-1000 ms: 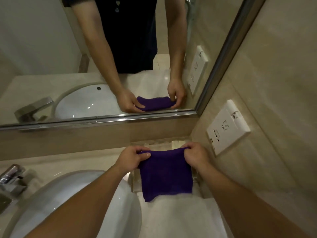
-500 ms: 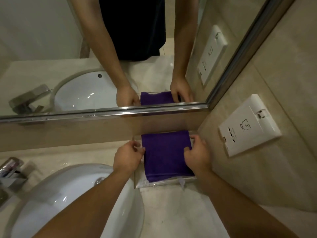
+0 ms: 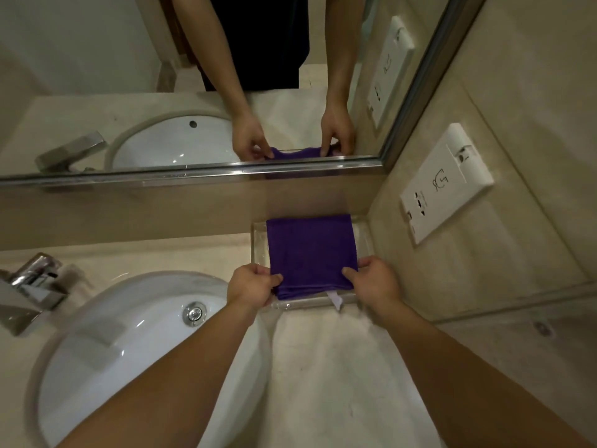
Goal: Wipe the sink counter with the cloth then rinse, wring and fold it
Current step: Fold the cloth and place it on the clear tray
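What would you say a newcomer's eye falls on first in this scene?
The folded purple cloth stands out, lying in a clear tray at the back right corner of the counter. The left hand and right hand pinch its near corners. Left of it sits the white sink basin, and the mirror above reflects it all.

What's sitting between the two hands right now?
In the head view, the purple cloth, folded in the clear tray, spans between the left hand and right hand.
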The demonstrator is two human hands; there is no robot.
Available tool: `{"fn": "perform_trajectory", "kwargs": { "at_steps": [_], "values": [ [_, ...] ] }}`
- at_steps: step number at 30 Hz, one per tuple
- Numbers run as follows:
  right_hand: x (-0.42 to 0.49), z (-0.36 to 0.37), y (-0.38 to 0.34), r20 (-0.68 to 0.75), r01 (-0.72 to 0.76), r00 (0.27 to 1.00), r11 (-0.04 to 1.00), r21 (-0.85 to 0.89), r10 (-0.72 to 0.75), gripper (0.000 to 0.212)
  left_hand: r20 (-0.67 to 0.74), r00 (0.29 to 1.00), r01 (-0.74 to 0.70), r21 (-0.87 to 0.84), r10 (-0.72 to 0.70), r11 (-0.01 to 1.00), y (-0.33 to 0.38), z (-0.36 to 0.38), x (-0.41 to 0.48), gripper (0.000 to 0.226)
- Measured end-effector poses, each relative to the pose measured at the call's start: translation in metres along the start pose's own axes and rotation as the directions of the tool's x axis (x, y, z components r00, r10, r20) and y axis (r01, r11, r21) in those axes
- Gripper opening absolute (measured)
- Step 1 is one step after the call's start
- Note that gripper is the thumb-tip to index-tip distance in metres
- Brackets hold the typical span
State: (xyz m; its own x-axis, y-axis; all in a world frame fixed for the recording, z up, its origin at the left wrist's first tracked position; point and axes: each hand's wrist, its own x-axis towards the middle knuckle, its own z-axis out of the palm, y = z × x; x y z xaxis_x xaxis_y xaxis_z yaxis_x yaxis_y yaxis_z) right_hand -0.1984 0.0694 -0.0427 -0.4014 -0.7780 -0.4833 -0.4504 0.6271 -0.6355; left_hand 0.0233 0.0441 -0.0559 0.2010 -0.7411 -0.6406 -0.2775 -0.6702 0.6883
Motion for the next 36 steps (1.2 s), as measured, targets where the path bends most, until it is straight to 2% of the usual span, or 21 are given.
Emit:
{"fn": "perform_trajectory", "kwargs": {
  "at_steps": [2, 7, 11, 13, 15, 16, 18, 21, 24, 26, 29, 33, 36],
  "values": [
    [-0.001, 0.000, 0.004, 0.020, 0.005, 1.000, 1.000, 0.006, -0.005, 0.009, -0.051, 0.997, -0.061, 0.052, 0.064, 0.997, 0.000, 0.004, -0.003, 0.020],
    [-0.004, 0.000, 0.013, 0.086, -0.035, 0.996, 0.998, 0.049, 0.031, 0.021, -0.105, 0.980, -0.153, 0.152, 0.169, 0.977, -0.002, -0.004, -0.005, 0.016],
    [-0.012, -0.006, 0.009, -0.021, 0.097, 0.994, 0.980, -0.176, -0.103, 0.022, -0.073, 0.974, -0.203, 0.112, 0.212, 0.973, 0.001, -0.004, -0.010, 0.011],
    [-0.015, -0.007, 0.007, -0.099, 0.131, 0.984, 0.977, -0.167, -0.149, 0.019, 0.004, 0.992, -0.123, 0.007, 0.123, 0.992, 0.006, -0.003, -0.014, 0.013],
    [-0.014, -0.002, 0.006, -0.146, 0.113, 0.981, 0.990, -0.086, -0.125, 0.020, 0.136, 0.990, 0.047, -0.134, -0.029, 0.990, 0.009, -0.004, -0.015, 0.018],
    [-0.013, -0.001, 0.006, -0.134, 0.071, 0.989, 0.998, -0.002, -0.070, 0.021, 0.194, 0.977, 0.129, -0.190, -0.091, 0.973, 0.010, -0.004, -0.016, 0.019],
    [-0.012, 0.001, 0.004, -0.021, -0.065, 0.997, 0.975, 0.212, 0.071, 0.027, 0.243, 0.959, 0.209, -0.252, -0.147, 0.945, 0.011, -0.005, -0.016, 0.017],
    [-0.013, -0.003, 0.002, 0.125, -0.189, 0.979, 0.945, 0.267, 0.160, 0.028, 0.268, 0.958, 0.191, -0.317, -0.105, 0.929, 0.015, -0.002, -0.018, 0.013],
    [-0.012, -0.006, -0.001, 0.109, -0.214, 0.976, 0.938, 0.274, 0.191, 0.017, 0.341, 0.938, 0.217, -0.437, -0.063, 0.873, 0.020, 0.002, -0.023, 0.016],
    [-0.014, -0.008, -0.007, 0.108, -0.250, 0.968, 0.911, 0.330, 0.226, 0.017, 0.421, 0.905, 0.297, -0.529, -0.058, 0.795, 0.024, 0.005, -0.027, 0.020],
    [-0.016, -0.010, -0.017, 0.191, -0.364, 0.932, 0.793, 0.489, 0.310, 0.011, 0.516, 0.857, 0.395, -0.639, -0.014, 0.660, 0.032, 0.009, -0.033, 0.022],
    [-0.019, -0.010, -0.023, 0.324, -0.499, 0.866, 0.698, 0.513, 0.381, 0.037, 0.551, 0.835, 0.443, -0.688, 0.016, 0.576, 0.041, 0.012, -0.038, 0.030],
    [-0.021, -0.007, -0.023, 0.349, -0.532, 0.846, 0.674, 0.512, 0.403, 0.039, 0.568, 0.823, 0.468, -0.702, 0.025, 0.537, 0.046, 0.012, -0.038, 0.036]
  ]
}}
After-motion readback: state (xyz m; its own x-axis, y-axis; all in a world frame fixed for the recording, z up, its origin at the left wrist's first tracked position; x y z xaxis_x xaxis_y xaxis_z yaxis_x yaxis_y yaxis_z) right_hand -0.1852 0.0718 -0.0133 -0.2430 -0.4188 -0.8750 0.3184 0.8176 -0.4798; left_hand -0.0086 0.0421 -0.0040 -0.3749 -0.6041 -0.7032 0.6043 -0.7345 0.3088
